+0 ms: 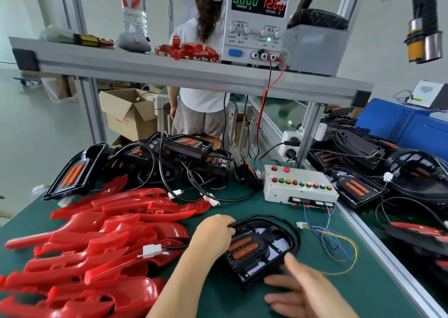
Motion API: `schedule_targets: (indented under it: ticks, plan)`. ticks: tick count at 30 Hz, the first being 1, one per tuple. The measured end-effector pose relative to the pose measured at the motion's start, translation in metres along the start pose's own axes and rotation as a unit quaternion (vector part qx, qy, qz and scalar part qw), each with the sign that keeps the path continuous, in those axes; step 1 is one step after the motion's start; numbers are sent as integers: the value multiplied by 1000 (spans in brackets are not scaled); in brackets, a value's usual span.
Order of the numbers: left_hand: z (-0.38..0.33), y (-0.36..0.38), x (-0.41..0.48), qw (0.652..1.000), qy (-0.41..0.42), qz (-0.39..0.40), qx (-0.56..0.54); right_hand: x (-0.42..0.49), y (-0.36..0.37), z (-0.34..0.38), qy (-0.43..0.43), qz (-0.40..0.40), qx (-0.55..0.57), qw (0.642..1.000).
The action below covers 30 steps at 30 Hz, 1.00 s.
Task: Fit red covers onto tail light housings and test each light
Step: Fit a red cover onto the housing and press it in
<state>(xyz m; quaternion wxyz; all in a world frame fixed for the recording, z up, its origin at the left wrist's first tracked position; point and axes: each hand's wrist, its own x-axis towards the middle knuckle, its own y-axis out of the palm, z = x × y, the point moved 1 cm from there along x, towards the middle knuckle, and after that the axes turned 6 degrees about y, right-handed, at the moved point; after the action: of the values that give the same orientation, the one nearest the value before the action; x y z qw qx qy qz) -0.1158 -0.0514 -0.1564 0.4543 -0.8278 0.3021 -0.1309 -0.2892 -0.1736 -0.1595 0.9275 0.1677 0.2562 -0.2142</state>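
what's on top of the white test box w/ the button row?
The white metal test box carries two red buttons above a row of red, green and yellow ones. Nothing else rests there; its underside is hidden.

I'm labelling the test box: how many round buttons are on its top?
11 on the test box: two red buttons in the back row at its left end, and nine in the front row, mixed red, green and yellow. None look hidden.

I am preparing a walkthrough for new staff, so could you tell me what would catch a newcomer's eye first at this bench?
First, the heap of glossy red covers at the left of the green mat. Next, the black tail light housing at front centre, the left hand gripping its edge, the right hand open and blurred beside it. Above, the power supply on the shelf.
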Motion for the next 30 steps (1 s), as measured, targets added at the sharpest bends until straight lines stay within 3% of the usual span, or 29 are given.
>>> schedule_targets:
  ticks: [6, 10, 14, 16, 18, 21, 25, 30]
  plan:
    - [1, 1, -1, 1000, 28, 11, 6, 19, -10, 15, -7, -35, 42, 998]
    - [4, -2, -4, 993, 78, 24, 86, 22, -8, 17, -17, -50, 19, 998]
    - [13, -38, 0, 980, 28, -130, 149, 24, -12, 12, -25, -40, 0, 999]
    - [26, -62, 1, 970, -40, -154, 185, 23, -13, 9, -27, -34, 7, 999]
    - [41, -78, 1, 949, -102, -99, 280, 23, -13, 7, -27, -24, 26, 999]
    - [56, -84, -2, 929, -145, -20, 340, 24, -14, 5, -23, -7, 47, 999]
    - [63, -86, -3, 947, -111, -31, 301, 24, -15, 2, -28, 2, 55, 998]
    - [45, -107, -7, 988, -34, -66, 137, 22, -15, -1, -39, 7, 75, 996]
